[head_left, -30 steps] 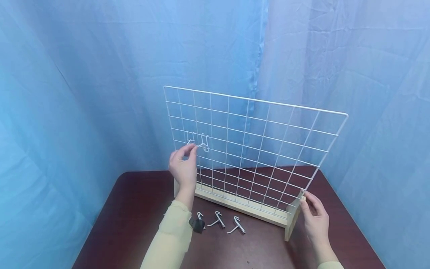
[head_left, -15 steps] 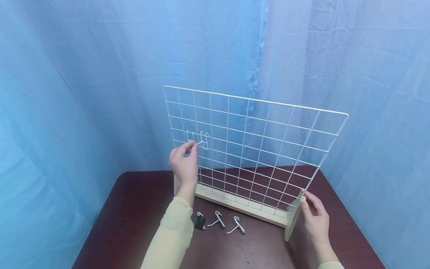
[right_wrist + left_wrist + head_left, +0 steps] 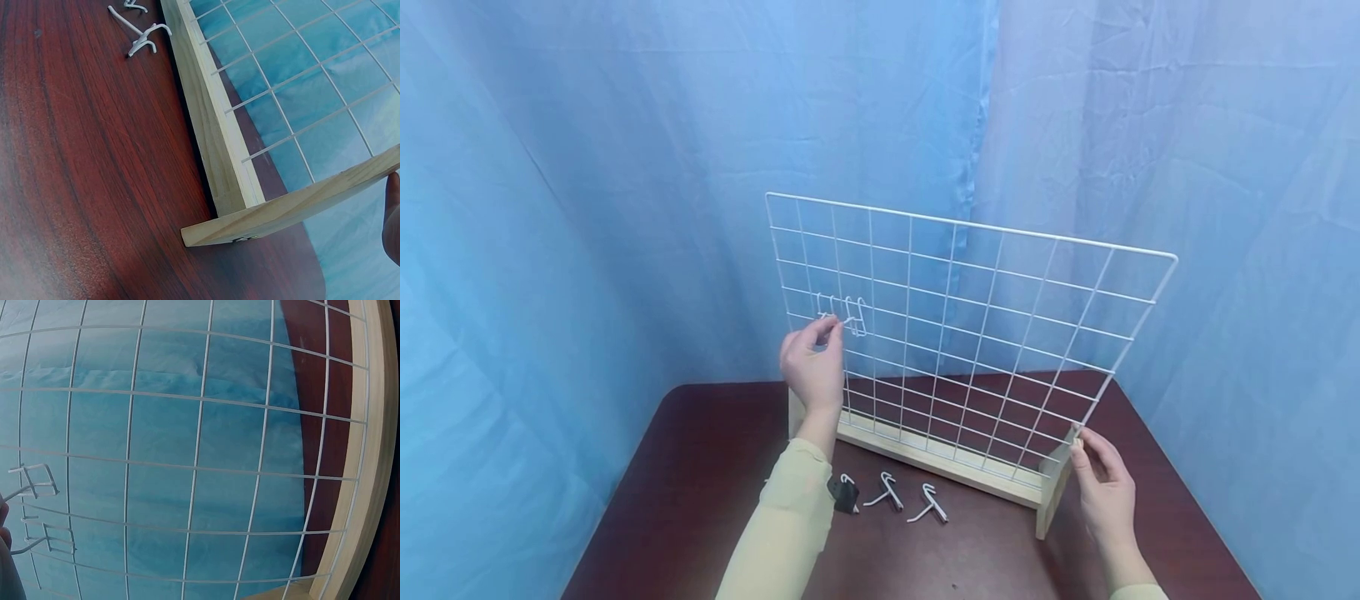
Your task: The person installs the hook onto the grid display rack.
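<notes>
A white wire grid panel (image 3: 970, 317) stands upright in a wooden base (image 3: 940, 458). My left hand (image 3: 812, 367) pinches the arm of a white wire hook (image 3: 45, 484) between thumb and fingertips, near the panel's left side. The hook's bent prongs (image 3: 861, 303) lie at a horizontal wire; whether they seat fully on it is hard to tell. Just left of it, a second hook (image 3: 57, 539) hangs on the grid, partly hidden by my fingers in the head view. My right hand (image 3: 1105, 487) grips the top of the wooden side piece (image 3: 1054, 492) at the panel's lower right.
On the dark red-brown table (image 3: 700, 467), loose white hooks (image 3: 929, 503) lie before the base, one of them partly covered by the black wrist device (image 3: 844, 495). Blue curtains (image 3: 647, 208) surround the table at the back and sides.
My left hand has shifted slightly up and right, moving the pinched hook a little against the grid. My right hand keeps its grip in the same place.
</notes>
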`<state>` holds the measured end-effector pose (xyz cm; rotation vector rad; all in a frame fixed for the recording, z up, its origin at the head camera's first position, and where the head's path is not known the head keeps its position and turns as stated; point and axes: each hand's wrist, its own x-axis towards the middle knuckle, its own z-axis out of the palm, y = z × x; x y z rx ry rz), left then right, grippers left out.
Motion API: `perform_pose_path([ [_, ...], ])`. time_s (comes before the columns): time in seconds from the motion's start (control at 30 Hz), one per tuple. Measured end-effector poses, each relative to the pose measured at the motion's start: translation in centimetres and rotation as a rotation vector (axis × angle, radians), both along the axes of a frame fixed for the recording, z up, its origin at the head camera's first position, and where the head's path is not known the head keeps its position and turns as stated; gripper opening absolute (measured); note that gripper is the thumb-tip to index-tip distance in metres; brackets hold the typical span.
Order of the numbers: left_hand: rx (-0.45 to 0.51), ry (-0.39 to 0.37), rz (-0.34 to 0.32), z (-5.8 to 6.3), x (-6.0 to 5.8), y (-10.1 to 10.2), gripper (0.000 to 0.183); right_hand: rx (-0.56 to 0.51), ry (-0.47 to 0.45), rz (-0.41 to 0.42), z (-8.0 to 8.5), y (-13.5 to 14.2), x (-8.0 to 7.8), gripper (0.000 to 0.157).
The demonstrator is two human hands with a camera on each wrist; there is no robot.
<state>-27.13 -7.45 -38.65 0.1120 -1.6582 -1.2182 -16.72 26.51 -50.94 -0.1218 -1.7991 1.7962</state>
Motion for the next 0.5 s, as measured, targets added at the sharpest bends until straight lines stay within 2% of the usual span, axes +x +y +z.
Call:
perform_pose_path([
  [0.23, 0.085, -0.037, -0.049, -0.6, 0.1, 0.1, 0.012, 0.005, 0.001, -0.008, 0.5, -0.3, 0.3, 0.031],
  [0.5, 0.103, -0.059, -0.072, -1.2, 0.2, 0.2, 0.012, 0.003, -0.014, -0.012, -0.2, 0.0, -0.1, 0.032],
])
